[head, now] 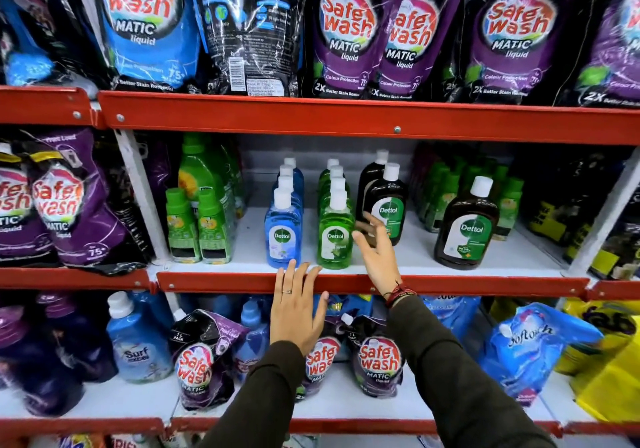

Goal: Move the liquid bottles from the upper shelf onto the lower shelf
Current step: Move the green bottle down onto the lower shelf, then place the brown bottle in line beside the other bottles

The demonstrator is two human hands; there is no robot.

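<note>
hands reach toward the middle shelf (346, 283) with its red front edge. left hand (294, 309) lies flat and spread, fingers wide, tips at the shelf edge just below the blue dettol bottle (283, 236), holding nothing. right hand (375, 251) is open with fingers splayed, empty, between the green dettol bottle (335, 236) and the dark dettol bottle (389, 205), near both. another dark bottle (467, 225) stands well apart to the right. lower shelf (332, 402) carries pouches.

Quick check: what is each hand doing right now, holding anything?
Left hand: open, fingers spread flat over the red shelf edge, holding nothing.
Right hand: open, reaching beside the green bottle, holding nothing.
</note>
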